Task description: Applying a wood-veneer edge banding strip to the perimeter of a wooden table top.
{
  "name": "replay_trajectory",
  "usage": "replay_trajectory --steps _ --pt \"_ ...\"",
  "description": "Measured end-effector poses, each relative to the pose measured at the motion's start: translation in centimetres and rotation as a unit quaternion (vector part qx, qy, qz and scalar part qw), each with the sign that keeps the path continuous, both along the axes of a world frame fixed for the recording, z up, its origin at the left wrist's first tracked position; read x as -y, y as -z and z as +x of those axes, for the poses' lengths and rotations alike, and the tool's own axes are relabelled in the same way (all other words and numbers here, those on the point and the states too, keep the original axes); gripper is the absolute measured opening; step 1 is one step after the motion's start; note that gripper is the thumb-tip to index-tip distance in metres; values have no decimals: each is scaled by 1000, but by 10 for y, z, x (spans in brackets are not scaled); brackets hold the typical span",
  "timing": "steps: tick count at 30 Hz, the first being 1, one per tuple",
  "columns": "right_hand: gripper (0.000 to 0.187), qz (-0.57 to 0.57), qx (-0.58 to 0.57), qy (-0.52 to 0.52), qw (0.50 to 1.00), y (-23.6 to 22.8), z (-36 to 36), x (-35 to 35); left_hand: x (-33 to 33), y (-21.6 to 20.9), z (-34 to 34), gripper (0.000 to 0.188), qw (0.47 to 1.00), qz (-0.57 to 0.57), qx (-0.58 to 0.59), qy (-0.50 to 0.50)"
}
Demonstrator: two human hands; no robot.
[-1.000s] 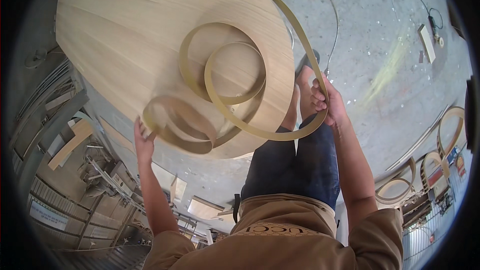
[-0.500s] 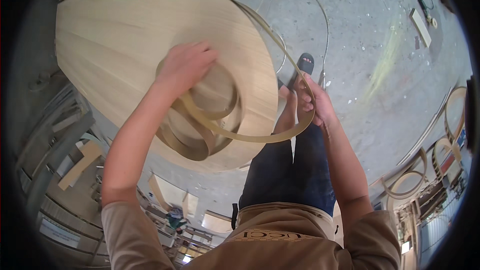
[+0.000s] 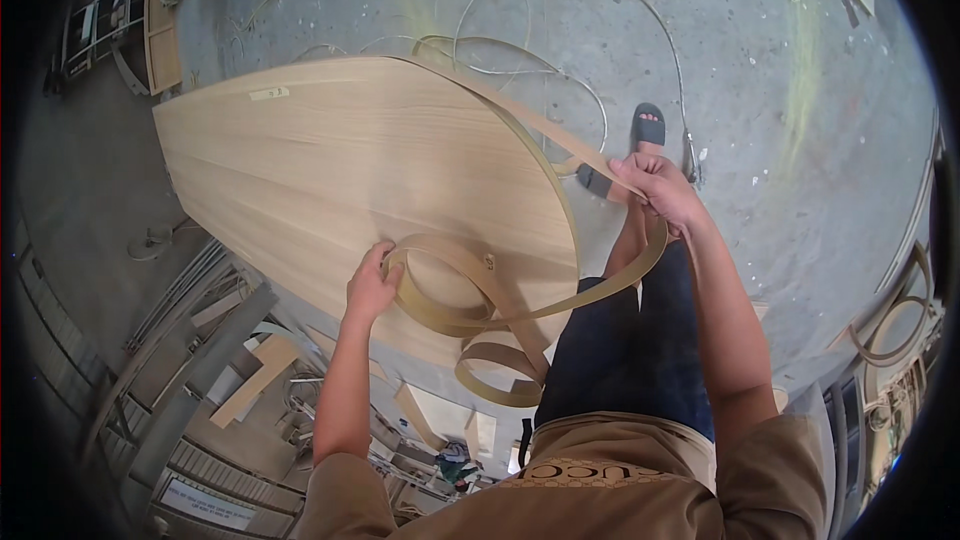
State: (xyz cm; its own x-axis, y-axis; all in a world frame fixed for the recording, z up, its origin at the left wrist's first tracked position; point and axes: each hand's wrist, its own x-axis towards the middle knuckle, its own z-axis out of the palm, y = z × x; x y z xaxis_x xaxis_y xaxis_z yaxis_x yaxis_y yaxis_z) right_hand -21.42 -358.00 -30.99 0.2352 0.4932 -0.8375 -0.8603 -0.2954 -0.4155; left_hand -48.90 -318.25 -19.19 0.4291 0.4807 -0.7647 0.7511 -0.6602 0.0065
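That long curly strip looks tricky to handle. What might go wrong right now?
The loose coils of the edge strip lie piled on the wood panel, so they may tangle or kink as the right hand draws it. The left hand only holds one loop, so the rest might slide off. More strips trail on the floor near the sandalled foot, a possible trip.

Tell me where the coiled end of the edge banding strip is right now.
In the head view, the coiled strip lies on the near end of the wooden panel, lower centre, beside the left hand.
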Motion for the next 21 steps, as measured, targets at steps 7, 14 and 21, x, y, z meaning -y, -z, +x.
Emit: replay_trajectory --steps 7,14,21 --pt "43 2 13 -4 1000 5 2 0 20 -12 26 62 998 9 -31 51" --pt "44 9 51 -17 999 21 3 0 27 -29 66 84 994 -12 -73 83" --pt "36 31 38 -17 999 23 -2 3 -8 -14 194 58 966 -4 167 195"
